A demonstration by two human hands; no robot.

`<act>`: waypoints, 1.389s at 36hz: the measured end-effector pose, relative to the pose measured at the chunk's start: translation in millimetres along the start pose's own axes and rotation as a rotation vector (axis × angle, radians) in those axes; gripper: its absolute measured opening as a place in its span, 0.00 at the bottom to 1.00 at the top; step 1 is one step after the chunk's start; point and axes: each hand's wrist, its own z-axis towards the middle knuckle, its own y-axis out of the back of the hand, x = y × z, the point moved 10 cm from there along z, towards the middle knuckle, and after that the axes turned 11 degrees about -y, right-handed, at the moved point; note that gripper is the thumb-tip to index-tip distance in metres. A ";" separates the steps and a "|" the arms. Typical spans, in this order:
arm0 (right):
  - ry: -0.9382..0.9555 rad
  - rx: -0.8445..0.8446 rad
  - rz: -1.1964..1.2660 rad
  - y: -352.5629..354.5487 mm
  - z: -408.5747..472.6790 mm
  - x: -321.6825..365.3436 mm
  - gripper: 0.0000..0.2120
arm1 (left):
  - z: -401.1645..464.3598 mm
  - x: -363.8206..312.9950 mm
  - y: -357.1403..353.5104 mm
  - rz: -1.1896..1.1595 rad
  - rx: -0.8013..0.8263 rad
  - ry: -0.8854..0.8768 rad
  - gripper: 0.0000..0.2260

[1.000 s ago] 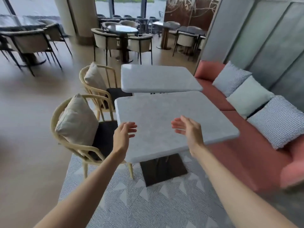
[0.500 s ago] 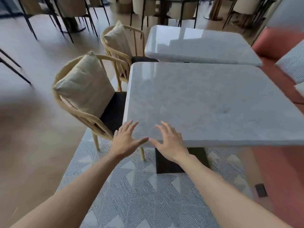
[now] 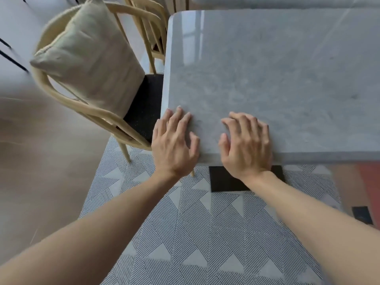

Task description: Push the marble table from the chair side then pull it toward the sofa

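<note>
The grey marble table (image 3: 277,75) fills the upper right of the head view, its near edge running across the middle. My left hand (image 3: 174,145) lies flat on the table's near left corner, fingers spread. Beside it, my right hand (image 3: 245,147) rests on the top at the near edge, fingers slightly bent over the surface. The table's dark base (image 3: 226,179) shows just below my right wrist. A wooden chair (image 3: 86,108) with a beige cushion (image 3: 90,58) stands against the table's left side. A strip of the red sofa (image 3: 370,186) shows at the right edge.
A grey patterned rug (image 3: 205,233) covers the floor under the table and my arms. A second wooden chair (image 3: 152,33) stands behind the first. Another marble table (image 3: 287,2) adjoins the far edge. A small dark patch (image 3: 362,214) lies on the floor at right.
My view has dropped and closed in on the table. Both hands went from hovering in the air to lying on the tabletop near its left corner.
</note>
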 end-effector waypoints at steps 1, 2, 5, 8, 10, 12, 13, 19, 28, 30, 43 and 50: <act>0.004 0.003 -0.004 0.1 0.7 0.1 0.16 | 0.3 -0.2 -0.6 0.002 -0.004 -0.004 0.22; 0.001 0.006 -0.004 0.6 1.3 -0.3 0.16 | 0.6 -0.4 -0.3 0.004 -0.012 -0.011 0.22; -0.004 0.014 -0.007 1.1 3.8 1.6 0.16 | 3.1 1.2 1.3 0.012 -0.024 -0.025 0.22; -0.010 0.024 -0.022 0.0 4.7 2.1 0.16 | 5.8 1.9 0.3 0.012 -0.007 -0.029 0.22; -0.019 0.020 -0.030 -0.5 6.2 2.0 0.16 | 7.9 2.6 1.2 0.011 -0.009 -0.036 0.22; -0.025 0.016 -0.036 -1.1 6.7 2.3 0.17 | 8.3 3.3 1.7 0.008 -0.016 -0.044 0.22; -0.027 0.017 -0.041 -1.8 7.2 2.9 0.17 | 8.9 4.0 1.3 0.005 -0.015 -0.046 0.23; -0.043 0.027 -0.044 -6.3 10.0 7.0 0.17 | 10.5 12.8 0.5 -0.005 -0.041 -0.046 0.22; -0.053 0.004 -0.020 -7.6 11.0 7.7 0.17 | 11.1 20.7 -2.6 -0.021 -0.094 -0.017 0.23; -0.053 0.022 -0.026 -10.6 13.3 10.9 0.16 | 15.1 24.3 -3.8 -0.008 -0.087 -0.009 0.23; -0.085 0.025 -0.056 -18.6 26.3 20.9 0.17 | 31.0 39.6 -3.9 -0.012 -0.086 -0.048 0.24; -0.097 0.031 -0.056 -23.9 33.9 30.1 0.17 | 39.7 52.5 -3.6 -0.017 -0.097 -0.055 0.23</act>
